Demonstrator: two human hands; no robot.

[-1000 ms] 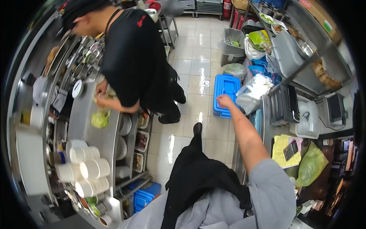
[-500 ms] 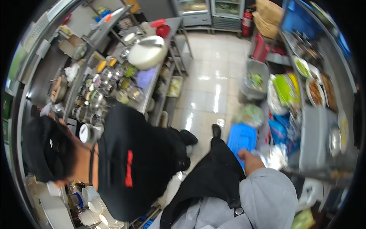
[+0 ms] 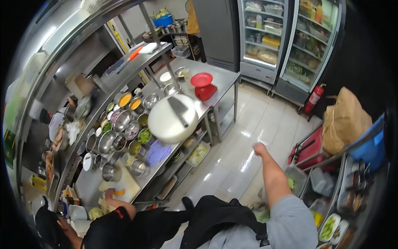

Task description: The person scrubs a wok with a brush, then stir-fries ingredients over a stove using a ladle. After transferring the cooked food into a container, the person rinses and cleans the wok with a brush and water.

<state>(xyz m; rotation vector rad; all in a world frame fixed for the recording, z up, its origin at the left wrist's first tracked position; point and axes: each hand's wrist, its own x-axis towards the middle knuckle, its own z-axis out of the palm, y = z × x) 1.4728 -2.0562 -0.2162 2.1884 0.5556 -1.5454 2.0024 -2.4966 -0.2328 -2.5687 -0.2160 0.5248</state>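
Observation:
My right hand is out in front at the end of my stretched arm, above the tiled floor. Its fingers look curled in, a little blurred, and nothing sticks out of them. It touches nothing; the steel prep table stands to its left. My left hand is outside the view. On that side, a thick round white chopping block bears a cleaver. A red kitchen scale sits beyond it, and a purple cloth lies beside the block.
A co-worker in black stands at lower left, one hand over a cutting board. Several steel bowls crowd the counter. Glass-door fridges and a fire extinguisher stand ahead. A paper bag rests at right.
My view has moved forward and turned, bringing the fridges and scale closer. My right hand has swung forward from beside the blue lid. The co-worker now appears lower in the view.

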